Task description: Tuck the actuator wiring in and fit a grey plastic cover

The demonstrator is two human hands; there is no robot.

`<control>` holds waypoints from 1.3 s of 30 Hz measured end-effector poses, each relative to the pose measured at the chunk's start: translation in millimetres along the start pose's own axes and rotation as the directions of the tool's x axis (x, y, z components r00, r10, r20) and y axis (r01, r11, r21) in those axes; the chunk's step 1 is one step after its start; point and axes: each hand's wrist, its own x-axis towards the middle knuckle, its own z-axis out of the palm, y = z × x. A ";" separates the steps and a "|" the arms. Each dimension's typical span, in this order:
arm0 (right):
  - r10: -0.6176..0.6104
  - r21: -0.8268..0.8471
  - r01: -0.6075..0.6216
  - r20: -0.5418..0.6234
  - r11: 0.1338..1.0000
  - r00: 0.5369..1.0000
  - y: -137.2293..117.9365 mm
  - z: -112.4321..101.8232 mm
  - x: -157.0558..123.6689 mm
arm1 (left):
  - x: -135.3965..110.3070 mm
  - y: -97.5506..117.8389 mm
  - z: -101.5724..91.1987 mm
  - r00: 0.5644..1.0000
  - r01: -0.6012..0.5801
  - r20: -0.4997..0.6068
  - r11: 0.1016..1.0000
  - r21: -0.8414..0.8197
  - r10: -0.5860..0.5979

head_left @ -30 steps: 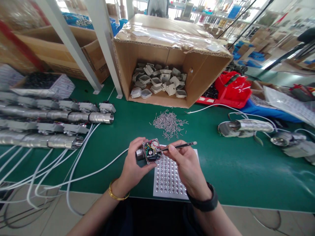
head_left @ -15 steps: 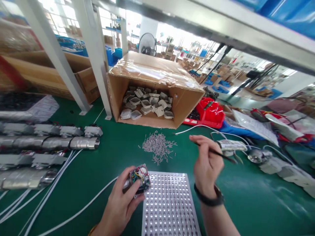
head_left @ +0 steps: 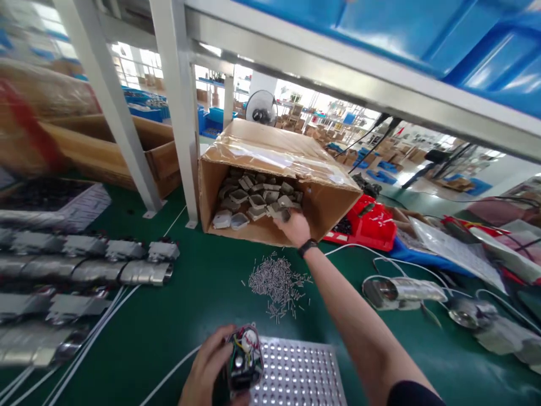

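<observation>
My left hand (head_left: pixel 207 366) is closed around a small open wiring box (head_left: pixel 245 358) packed with coloured wires and dark parts. It is held over the left edge of a perforated metal plate (head_left: pixel 302 366). A white cable (head_left: pixel 173 369) trails to the left behind that hand. My right hand (head_left: pixel 296 226) reaches inside a cardboard box (head_left: pixel 270 152) lying on its side. Its fingers are on a grey cover (head_left: pixel 280 213) at the front of a heap of similar covers (head_left: pixel 256 201). My right fingertips are partly hidden.
Loose small screws (head_left: pixel 276 285) lie piled between the carton and the plate. Metal tubes with grey boxes (head_left: pixel 143 270) line the left. A red bin (head_left: pixel 372 223) and a cylindrical metal fitting (head_left: pixel 418 288) are at right. Shelf posts (head_left: pixel 177 113) stand beside the carton.
My right hand has moved forward and left into the carton; the thin dark tool it held is no longer visible. My left hand keeps the wiring box, its thumb now off the wires. The view has tilted up.
</observation>
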 end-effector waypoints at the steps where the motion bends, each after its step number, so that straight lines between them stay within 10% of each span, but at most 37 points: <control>1: -0.033 0.011 0.033 0.016 0.999 0.999 10.5 -9.5 -19.8 | 0.6 3.0 -2.4 0.999 0.029 0.018 0.999 -0.031 -0.029; 6: -0.229 0.020 0.236 0.338 0.971 0.913 98.5 -56.3 -141.9 | 12.4 18.1 -13.8 0.984 0.143 0.133 0.976 -0.165 -0.122; 10: -0.145 -0.259 0.329 0.541 0.908 0.828 154.3 -72.7 -212.3 | 20.2 26.0 -20.3 0.967 0.156 0.223 0.980 -0.125 -0.125; 13: -0.099 -0.334 0.283 0.476 0.899 0.874 161.2 -75.3 -234.1 | 21.6 30.3 -22.8 0.956 0.171 0.261 0.979 -0.110 -0.138; 17: 0.079 -0.383 0.011 0.217 0.924 0.973 150.6 -65.9 -240.7 | 20.8 35.0 -22.9 0.960 0.195 0.232 0.969 -0.153 -0.156; 22: 0.125 -0.356 -0.012 0.296 0.934 0.947 149.7 -53.3 -231.1 | 20.9 35.7 -23.9 0.961 0.193 0.238 0.961 -0.197 -0.144; 27: 0.042 0.048 -0.052 0.192 0.997 0.981 121.7 -61.3 -228.4 | 18.4 33.3 -22.8 0.953 0.228 0.244 0.953 -0.201 -0.177; 32: -0.181 0.712 -0.086 0.290 0.697 0.940 47.5 -46.0 -228.1 | 7.2 31.7 -13.7 0.976 0.214 0.022 0.937 -0.277 -0.217; 39: -0.357 0.878 -0.253 0.407 0.406 0.841 -23.0 -3.2 -205.3 | -4.7 25.9 -5.8 0.996 0.093 0.001 0.995 -0.045 -0.093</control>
